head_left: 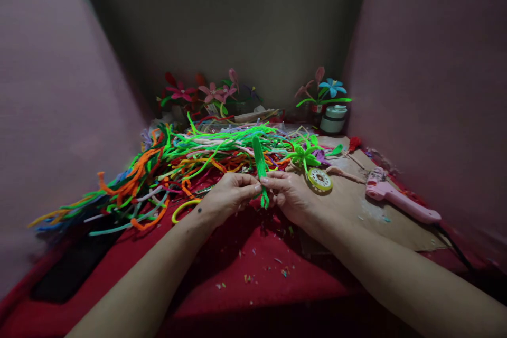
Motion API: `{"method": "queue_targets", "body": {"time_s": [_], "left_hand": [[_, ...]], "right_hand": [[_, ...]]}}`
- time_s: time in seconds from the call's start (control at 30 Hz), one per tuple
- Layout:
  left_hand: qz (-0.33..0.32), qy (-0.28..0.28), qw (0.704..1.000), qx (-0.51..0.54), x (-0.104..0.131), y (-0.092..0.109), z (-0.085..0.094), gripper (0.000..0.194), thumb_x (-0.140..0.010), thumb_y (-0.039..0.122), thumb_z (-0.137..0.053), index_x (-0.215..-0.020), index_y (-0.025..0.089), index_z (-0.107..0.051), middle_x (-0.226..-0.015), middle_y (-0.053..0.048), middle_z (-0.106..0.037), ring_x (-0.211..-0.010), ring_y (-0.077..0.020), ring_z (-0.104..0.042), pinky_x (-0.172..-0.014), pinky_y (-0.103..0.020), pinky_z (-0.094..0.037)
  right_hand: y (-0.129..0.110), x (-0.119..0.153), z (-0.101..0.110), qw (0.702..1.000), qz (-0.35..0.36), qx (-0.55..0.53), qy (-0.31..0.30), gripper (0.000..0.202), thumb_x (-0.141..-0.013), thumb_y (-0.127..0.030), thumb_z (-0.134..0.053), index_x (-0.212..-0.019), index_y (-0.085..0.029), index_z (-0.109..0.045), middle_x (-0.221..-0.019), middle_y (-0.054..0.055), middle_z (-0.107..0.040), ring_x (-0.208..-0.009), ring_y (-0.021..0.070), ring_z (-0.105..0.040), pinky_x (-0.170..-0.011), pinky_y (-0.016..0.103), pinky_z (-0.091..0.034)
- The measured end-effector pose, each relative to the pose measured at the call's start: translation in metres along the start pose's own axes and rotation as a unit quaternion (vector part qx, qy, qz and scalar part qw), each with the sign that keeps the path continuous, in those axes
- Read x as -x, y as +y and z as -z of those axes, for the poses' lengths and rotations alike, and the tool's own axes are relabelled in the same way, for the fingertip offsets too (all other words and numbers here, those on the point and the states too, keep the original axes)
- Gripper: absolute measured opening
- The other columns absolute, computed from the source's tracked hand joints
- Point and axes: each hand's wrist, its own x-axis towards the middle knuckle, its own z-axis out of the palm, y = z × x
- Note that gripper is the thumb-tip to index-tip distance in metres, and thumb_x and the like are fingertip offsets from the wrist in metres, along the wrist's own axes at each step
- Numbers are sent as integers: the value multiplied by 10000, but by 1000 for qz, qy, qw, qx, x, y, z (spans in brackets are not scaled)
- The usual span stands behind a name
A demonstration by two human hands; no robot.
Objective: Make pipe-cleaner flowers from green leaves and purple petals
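Observation:
A long green leaf shape of fuzzy pipe cleaner [259, 157] stands upright between my hands, its looped lower end hanging below the fingers. My left hand [231, 193] pinches it from the left with thumb and fingertips. From the right, my right hand [288, 194] pinches the same piece, thumb close to the left thumb. Behind them spreads a tangled heap of pipe cleaners [214, 142] in green, orange, white and other colours. A light green pipe-cleaner flower [304, 155] lies just beyond my right hand, beside a round yellow-rimmed disc [320, 180].
A pink glue gun [402, 202] rests on a cardboard sheet [344, 222] at the right. Yellow scissor handles [174, 215] show left of my left hand, and a dark flat object [71, 269] lies farther left. Finished flowers [212, 93] and a lidded jar [333, 119] stand at the back.

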Motion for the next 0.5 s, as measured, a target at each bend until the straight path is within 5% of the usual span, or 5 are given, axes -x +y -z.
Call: {"method": "queue_targets", "body": {"time_s": [0.3, 0.5], "left_hand": [[-14, 17, 996, -85, 2, 0, 1, 306, -769, 395, -503, -762, 113, -622, -476, 66, -371, -418, -59, -283, -410, -199, -208], [-111, 48, 966, -229, 3, 1, -3, 227, -707, 336, -587, -748, 144, -702, -672, -10, -600, -622, -122, -500, -574, -218, -363]], "right_hand": [[0, -1, 1, 998, 5, 61, 15, 254, -525, -234, -761, -687, -124, -600, -521, -36, -543, -393, 55, -417, -365, 197, -308], [4, -3, 3, 997, 19, 66, 36, 258, -516, -246, -768, -635, -132, -569, -493, -41, -519, -384, 54, -409, -365, 197, -279]]}}
